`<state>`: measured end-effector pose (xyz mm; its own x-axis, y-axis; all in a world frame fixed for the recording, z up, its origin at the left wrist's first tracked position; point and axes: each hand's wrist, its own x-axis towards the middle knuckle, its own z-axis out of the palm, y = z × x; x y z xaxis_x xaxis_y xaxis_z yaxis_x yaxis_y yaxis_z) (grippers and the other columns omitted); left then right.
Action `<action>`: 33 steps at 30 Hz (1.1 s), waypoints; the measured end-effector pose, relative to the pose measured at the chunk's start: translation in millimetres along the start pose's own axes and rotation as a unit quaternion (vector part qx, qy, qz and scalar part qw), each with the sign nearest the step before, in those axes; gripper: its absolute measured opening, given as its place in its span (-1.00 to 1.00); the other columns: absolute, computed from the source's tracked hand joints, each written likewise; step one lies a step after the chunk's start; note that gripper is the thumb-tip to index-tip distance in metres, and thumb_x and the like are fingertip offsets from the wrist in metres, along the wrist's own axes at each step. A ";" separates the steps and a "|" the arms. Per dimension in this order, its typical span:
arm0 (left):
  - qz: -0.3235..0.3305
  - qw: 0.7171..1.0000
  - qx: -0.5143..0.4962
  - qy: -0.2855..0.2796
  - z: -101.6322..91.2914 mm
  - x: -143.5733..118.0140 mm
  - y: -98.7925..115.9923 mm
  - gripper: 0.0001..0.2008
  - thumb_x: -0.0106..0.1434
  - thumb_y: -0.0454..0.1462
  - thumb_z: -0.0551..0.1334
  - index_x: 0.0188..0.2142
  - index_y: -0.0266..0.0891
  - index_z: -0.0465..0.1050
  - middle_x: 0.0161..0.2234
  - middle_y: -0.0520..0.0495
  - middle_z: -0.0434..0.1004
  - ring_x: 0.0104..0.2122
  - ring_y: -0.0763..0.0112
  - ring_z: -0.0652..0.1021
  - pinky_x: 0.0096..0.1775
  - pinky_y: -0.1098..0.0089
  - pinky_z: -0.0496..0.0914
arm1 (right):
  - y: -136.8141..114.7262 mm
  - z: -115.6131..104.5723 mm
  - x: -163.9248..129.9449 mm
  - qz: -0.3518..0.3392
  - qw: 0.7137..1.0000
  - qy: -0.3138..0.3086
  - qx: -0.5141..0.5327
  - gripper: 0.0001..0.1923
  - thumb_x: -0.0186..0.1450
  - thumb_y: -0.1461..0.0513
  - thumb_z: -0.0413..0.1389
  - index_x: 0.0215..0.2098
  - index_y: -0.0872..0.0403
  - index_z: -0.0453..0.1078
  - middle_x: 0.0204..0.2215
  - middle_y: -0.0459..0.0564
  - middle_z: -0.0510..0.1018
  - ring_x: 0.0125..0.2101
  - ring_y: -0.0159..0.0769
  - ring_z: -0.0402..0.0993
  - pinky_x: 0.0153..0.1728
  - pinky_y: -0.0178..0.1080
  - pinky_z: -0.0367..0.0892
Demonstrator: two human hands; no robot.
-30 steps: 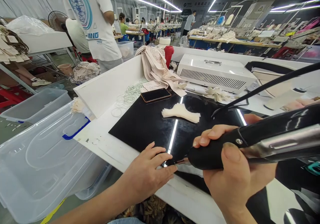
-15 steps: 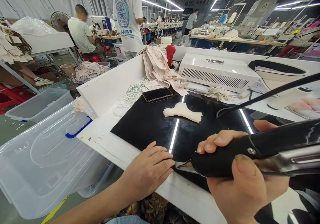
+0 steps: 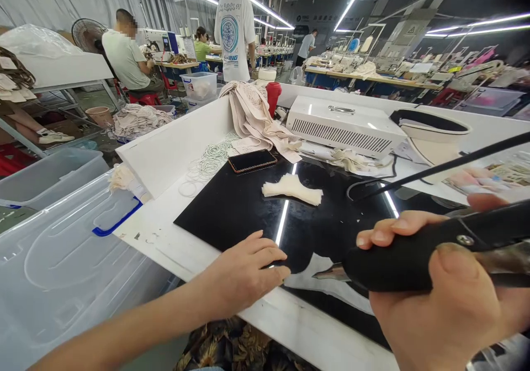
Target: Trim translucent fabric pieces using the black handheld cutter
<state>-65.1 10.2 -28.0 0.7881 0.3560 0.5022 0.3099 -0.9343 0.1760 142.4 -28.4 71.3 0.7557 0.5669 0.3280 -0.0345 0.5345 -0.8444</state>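
Observation:
My right hand (image 3: 439,299) grips a black corded hand tool (image 3: 418,258) whose metal tip (image 3: 327,274) points left over a thin pale fabric piece (image 3: 331,282) on the glossy black mat (image 3: 232,211). My left hand (image 3: 244,274) lies flat, fingers spread, at the mat's near edge, its fingertips touching the left end of that fabric piece. A small stack of cream cut pieces (image 3: 292,189) sits on the mat farther back. The tool's black cord (image 3: 434,169) runs up to the right.
A phone (image 3: 252,160), white elastic loops (image 3: 209,161) and draped beige fabric (image 3: 252,120) lie at the back left. A white machine box (image 3: 343,128) stands behind. Clear plastic bins (image 3: 70,249) sit left of the table. People work and stand in the background.
My right hand and the tool have shifted right and slightly back, so more of the pale fabric piece shows. My left hand stays put. A standing person in a white shirt has walked away.

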 end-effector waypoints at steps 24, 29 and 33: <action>0.084 0.931 -0.265 -0.236 9.0 83.5 -50.6 -0.25 0.39 -0.07 0.54 0.45 -0.17 0.38 0.37 -0.23 0.58 0.50 -0.07 0.41 0.57 -0.28 0.03 | 17.0 -5.5 17.4 -0.068 0.998 -0.012 -0.012 -0.42 0.02 0.19 0.41 0.03 -0.09 0.47 -0.51 -0.29 0.63 -0.61 -0.22 0.45 -0.58 -0.16 0.50; 0.075 0.933 -0.274 -0.222 8.5 81.9 -48.7 -0.23 0.34 -0.08 0.57 0.44 -0.12 0.41 0.36 -0.21 0.60 0.48 -0.06 0.43 0.56 -0.25 0.06 | 19.5 -4.7 16.0 -0.068 0.997 -0.012 -0.024 -0.43 0.02 0.19 0.40 0.01 -0.10 0.46 -0.52 -0.31 0.61 -0.62 -0.22 0.43 -0.57 -0.15 0.49; 0.077 0.932 -0.268 -0.232 7.1 82.1 -48.1 -0.24 0.37 -0.11 0.55 0.46 -0.12 0.37 0.38 -0.17 0.57 0.50 -0.04 0.41 0.58 -0.25 0.03 | 19.9 -4.4 13.7 -0.066 0.997 -0.014 -0.025 -0.44 0.01 0.18 0.39 -0.02 -0.09 0.45 -0.52 -0.31 0.62 -0.62 -0.22 0.41 -0.59 -0.15 0.49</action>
<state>-11.6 84.6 -1.2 0.9851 0.0698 0.1572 -0.0374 -0.8052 0.5918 154.9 -12.8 57.1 0.7324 0.5115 0.4494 0.0980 0.5740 -0.8130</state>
